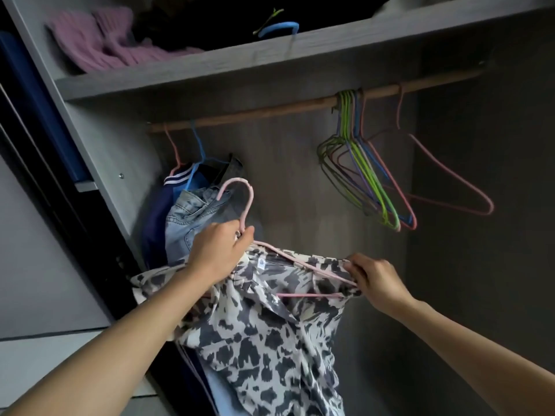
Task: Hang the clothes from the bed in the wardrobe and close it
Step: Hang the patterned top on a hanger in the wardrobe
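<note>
A black-and-cream patterned garment (pixel 270 334) hangs on a pink hanger (pixel 247 202) in front of the open wardrobe. My left hand (pixel 217 250) grips the hanger at the base of its hook. My right hand (pixel 374 280) pinches the garment's edge together with the hanger's right shoulder. The hook sits below the wooden rail (pixel 270 111), apart from it. Jeans (pixel 192 217) and a navy striped top (pixel 159 214) hang at the rail's left end.
A bunch of empty hangers (pixel 369 178) in green, blue and pink hangs right of centre on the rail. Above is a shelf (pixel 240 70) with a purple knit (pixel 111 49), dark clothes and a blue hanger (pixel 279 28). The wardrobe's side panel (pixel 99 139) stands left.
</note>
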Action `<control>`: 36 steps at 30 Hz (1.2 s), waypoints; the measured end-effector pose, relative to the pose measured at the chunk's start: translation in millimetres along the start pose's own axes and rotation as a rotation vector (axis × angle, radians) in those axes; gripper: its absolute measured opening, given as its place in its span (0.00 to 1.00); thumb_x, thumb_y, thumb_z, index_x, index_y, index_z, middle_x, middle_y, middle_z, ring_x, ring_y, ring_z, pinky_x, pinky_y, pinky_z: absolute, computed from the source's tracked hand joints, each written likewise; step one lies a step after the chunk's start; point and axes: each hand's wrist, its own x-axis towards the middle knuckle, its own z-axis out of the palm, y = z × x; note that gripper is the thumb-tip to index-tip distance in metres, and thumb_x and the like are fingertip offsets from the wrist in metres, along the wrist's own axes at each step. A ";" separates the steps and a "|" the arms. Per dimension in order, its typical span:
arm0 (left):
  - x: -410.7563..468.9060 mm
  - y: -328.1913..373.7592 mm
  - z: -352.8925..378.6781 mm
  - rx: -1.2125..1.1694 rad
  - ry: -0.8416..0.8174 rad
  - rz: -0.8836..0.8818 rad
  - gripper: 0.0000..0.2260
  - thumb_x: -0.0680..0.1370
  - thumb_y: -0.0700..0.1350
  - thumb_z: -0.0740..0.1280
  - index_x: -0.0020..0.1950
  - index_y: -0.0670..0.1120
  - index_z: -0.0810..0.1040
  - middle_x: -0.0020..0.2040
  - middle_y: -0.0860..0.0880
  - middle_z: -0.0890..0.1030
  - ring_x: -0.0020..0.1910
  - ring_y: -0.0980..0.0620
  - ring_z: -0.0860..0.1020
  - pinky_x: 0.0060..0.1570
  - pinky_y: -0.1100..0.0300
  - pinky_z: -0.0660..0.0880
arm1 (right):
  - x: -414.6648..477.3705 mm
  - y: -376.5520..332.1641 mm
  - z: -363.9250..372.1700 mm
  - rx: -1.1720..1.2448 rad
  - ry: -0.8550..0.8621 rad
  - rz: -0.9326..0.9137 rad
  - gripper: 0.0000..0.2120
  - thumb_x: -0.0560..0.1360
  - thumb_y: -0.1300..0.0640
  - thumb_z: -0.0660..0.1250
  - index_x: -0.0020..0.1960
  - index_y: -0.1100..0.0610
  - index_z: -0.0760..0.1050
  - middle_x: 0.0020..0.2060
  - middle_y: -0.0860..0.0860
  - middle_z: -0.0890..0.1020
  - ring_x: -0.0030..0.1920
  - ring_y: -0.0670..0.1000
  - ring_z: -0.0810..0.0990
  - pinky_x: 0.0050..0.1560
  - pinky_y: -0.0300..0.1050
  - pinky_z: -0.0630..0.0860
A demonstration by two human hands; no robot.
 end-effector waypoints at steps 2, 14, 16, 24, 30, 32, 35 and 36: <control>3.1 -8.1 1.1 -0.058 0.008 -0.045 0.14 0.79 0.50 0.62 0.35 0.47 0.73 0.24 0.53 0.69 0.27 0.49 0.70 0.26 0.58 0.60 | -0.6 1.3 -1.0 0.034 0.000 -0.023 0.06 0.80 0.54 0.63 0.45 0.52 0.76 0.31 0.45 0.79 0.32 0.50 0.78 0.36 0.49 0.74; -4.7 -37.5 15.9 0.108 0.063 0.172 0.15 0.79 0.49 0.59 0.41 0.41 0.78 0.30 0.43 0.80 0.26 0.43 0.77 0.25 0.57 0.70 | 19.6 -10.2 0.9 0.615 0.088 0.490 0.09 0.78 0.58 0.65 0.41 0.56 0.81 0.37 0.52 0.85 0.39 0.52 0.82 0.44 0.49 0.78; -9.8 -31.1 21.7 0.113 0.038 0.220 0.11 0.80 0.46 0.62 0.43 0.41 0.78 0.32 0.45 0.80 0.26 0.45 0.77 0.24 0.59 0.71 | 24.8 -19.3 -1.1 0.426 0.059 0.343 0.09 0.78 0.54 0.65 0.43 0.54 0.81 0.35 0.49 0.85 0.40 0.49 0.83 0.45 0.50 0.79; -6.9 -2.5 25.8 -0.282 -0.060 0.090 0.08 0.76 0.48 0.69 0.49 0.44 0.80 0.40 0.52 0.82 0.36 0.59 0.78 0.38 0.64 0.72 | 44.2 -69.4 -3.2 0.019 -0.151 -0.099 0.18 0.75 0.37 0.62 0.56 0.46 0.80 0.54 0.44 0.79 0.56 0.47 0.77 0.52 0.48 0.76; 1.4 -5.3 10.7 -0.420 -0.219 0.103 0.05 0.74 0.40 0.71 0.45 0.50 0.80 0.46 0.55 0.79 0.39 0.65 0.75 0.41 0.72 0.67 | 44.7 -81.5 2.8 -0.043 -0.178 -0.188 0.12 0.79 0.45 0.62 0.43 0.52 0.75 0.35 0.49 0.82 0.39 0.54 0.79 0.39 0.51 0.75; 1.3 -21.7 8.3 -0.302 -0.230 0.124 0.06 0.74 0.40 0.71 0.50 0.45 0.83 0.42 0.56 0.79 0.41 0.60 0.76 0.43 0.67 0.68 | 44.5 -71.0 -6.2 0.010 -0.126 -0.149 0.12 0.79 0.46 0.63 0.41 0.52 0.75 0.32 0.48 0.80 0.35 0.51 0.78 0.38 0.51 0.75; -4.8 -38.1 12.1 -0.211 -0.225 0.118 0.05 0.75 0.39 0.69 0.48 0.44 0.84 0.40 0.52 0.82 0.40 0.54 0.78 0.41 0.60 0.72 | 43.9 -66.5 -20.6 -0.026 -0.158 -0.121 0.11 0.78 0.46 0.63 0.42 0.51 0.78 0.31 0.46 0.80 0.34 0.47 0.78 0.38 0.51 0.76; -6.3 -43.4 14.6 -0.191 -0.219 0.095 0.06 0.76 0.38 0.69 0.48 0.44 0.84 0.40 0.51 0.83 0.39 0.53 0.79 0.40 0.61 0.73 | 43.7 -66.1 -25.7 -0.023 -0.163 -0.096 0.11 0.78 0.47 0.64 0.42 0.50 0.78 0.31 0.45 0.80 0.34 0.46 0.78 0.38 0.50 0.76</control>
